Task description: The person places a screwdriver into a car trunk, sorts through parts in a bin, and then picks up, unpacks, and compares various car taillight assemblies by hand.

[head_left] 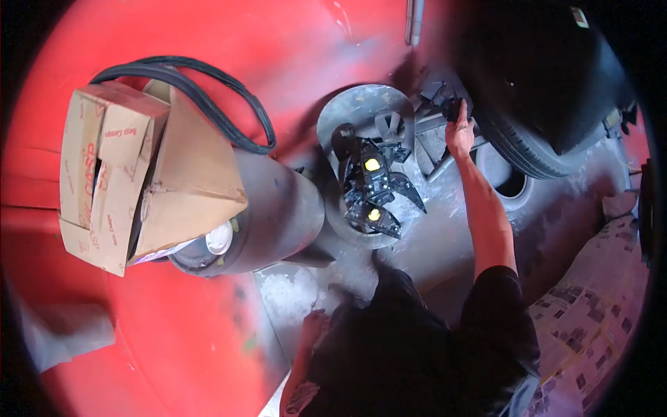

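Observation:
My right hand (460, 132) reaches forward, its fingers closed around part of a black object (445, 97) beside the large tyre; what exactly it grips is too dark to make out. Low in the view, my left hand (315, 325) hangs near my body, small and dim, and its fingers are hard to tell. Between and ahead of the hands, a black plastic part with yellow spots (375, 184) lies on a round metal surface (361, 104).
At the left, an opened cardboard box (187, 187) stands on a grey drum (278, 208), with a black rubber hose loop (243, 104) over it. A tyre (524, 149) is at the right, above a round container (517, 198). Patterned sheeting (590, 299) lies lower right.

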### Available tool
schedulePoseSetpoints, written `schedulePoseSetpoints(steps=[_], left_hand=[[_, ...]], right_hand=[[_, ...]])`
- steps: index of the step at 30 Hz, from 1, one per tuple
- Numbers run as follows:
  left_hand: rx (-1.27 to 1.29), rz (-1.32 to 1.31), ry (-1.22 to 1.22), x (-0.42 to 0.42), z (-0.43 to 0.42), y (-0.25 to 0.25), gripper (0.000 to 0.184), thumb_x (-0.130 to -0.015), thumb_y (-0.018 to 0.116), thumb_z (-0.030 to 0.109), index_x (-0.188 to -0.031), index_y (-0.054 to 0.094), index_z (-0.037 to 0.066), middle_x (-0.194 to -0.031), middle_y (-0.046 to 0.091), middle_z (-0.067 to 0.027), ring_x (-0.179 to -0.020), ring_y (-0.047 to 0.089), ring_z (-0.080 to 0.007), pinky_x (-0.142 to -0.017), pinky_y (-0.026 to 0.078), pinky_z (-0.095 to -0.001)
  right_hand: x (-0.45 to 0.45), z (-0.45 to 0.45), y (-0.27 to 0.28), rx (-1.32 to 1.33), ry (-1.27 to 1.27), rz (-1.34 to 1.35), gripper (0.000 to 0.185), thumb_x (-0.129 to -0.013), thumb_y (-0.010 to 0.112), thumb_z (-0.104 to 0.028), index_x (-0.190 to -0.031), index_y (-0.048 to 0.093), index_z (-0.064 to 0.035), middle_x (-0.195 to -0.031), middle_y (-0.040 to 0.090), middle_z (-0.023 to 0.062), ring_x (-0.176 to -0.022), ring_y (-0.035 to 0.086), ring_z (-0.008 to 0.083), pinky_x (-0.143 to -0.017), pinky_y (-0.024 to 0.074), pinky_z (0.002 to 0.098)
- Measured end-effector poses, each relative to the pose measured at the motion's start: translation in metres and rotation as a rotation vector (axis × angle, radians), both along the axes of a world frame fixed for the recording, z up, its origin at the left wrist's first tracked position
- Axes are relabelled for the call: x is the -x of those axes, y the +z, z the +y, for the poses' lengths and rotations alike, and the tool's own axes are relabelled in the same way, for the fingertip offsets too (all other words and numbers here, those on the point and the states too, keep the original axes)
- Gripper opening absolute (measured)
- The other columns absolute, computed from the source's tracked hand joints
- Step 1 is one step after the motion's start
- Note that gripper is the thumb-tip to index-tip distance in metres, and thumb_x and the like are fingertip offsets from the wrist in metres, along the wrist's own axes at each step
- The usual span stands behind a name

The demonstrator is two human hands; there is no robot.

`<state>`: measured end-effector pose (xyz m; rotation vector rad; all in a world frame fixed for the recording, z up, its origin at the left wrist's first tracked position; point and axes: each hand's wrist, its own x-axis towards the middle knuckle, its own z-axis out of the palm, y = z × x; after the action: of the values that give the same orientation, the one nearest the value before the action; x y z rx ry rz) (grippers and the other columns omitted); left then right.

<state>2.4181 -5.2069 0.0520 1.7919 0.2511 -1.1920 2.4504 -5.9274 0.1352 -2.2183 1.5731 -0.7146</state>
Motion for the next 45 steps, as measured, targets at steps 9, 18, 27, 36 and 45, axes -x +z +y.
schedulePoseSetpoints(steps=[9, 18, 27, 36, 45], left_hand=[[-0.131, 0.007, -0.045, -0.023, -0.039, 0.011, 0.033, -0.096, 0.057, 0.015, -0.127, 0.061, 0.002, -0.1, 0.071, -0.0111, -0.077, 0.068, -0.0165, -0.065, 0.056, -0.0298], [-0.159, 0.042, 0.017, -0.029, -0.013, -0.012, 0.04, -0.094, 0.058, 0.02, -0.13, 0.058, 0.002, -0.097, 0.071, -0.0099, -0.079, 0.067, -0.0175, -0.063, 0.054, -0.0297], [-0.078, -0.053, -0.111, -0.041, -0.043, -0.01, 0.037, -0.09, 0.062, 0.019, -0.123, 0.062, 0.001, -0.095, 0.071, -0.0085, -0.074, 0.067, -0.0167, -0.061, 0.054, -0.0294], [0.024, -0.054, -0.006, -0.053, -0.044, -0.013, 0.035, -0.09, 0.061, 0.016, -0.123, 0.064, 0.003, -0.097, 0.072, -0.0078, -0.076, 0.067, -0.016, -0.063, 0.054, -0.0297], [-0.004, -1.066, -0.14, -0.144, -0.15, 0.242, 0.03, -0.096, 0.062, 0.019, -0.122, 0.065, 0.004, -0.101, 0.071, -0.0123, -0.091, 0.068, -0.0222, -0.082, 0.054, -0.0347]], right_hand=[[-0.047, -0.044, -0.021, 0.144, -0.168, -0.102, 0.086, -0.081, 0.062, -0.017, -0.156, 0.02, -0.0202, -0.134, 0.04, 0.0393, -0.115, 0.051, 0.0539, -0.094, 0.049, 0.0522], [-0.052, -0.051, -0.014, 0.065, -0.21, -0.16, 0.092, -0.081, 0.066, -0.03, -0.155, 0.015, -0.0102, -0.128, 0.042, 0.0425, -0.11, 0.05, 0.0556, -0.098, 0.0431, 0.0543], [-0.048, -0.031, -0.043, -0.174, -0.332, -0.541, 0.106, -0.08, 0.074, -0.039, -0.15, 0.011, 0.0102, -0.13, 0.044, 0.0425, -0.116, 0.046, 0.0569, -0.104, 0.0364, 0.0516], [-0.03, -0.04, -0.123, 0.172, -0.229, -0.344, 0.071, -0.096, 0.051, -0.05, -0.152, 0.032, -0.0115, -0.155, 0.029, 0.0294, -0.143, 0.027, 0.0452, -0.119, 0.0198, 0.0504], [-0.073, 0.094, 0.104, -0.101, 0.475, -0.966, 0.046, -0.098, 0.057, -0.009, -0.142, 0.046, 0.0013, -0.129, 0.059, 0.0155, -0.117, 0.057, 0.0248, -0.104, 0.0413, 0.0359]])
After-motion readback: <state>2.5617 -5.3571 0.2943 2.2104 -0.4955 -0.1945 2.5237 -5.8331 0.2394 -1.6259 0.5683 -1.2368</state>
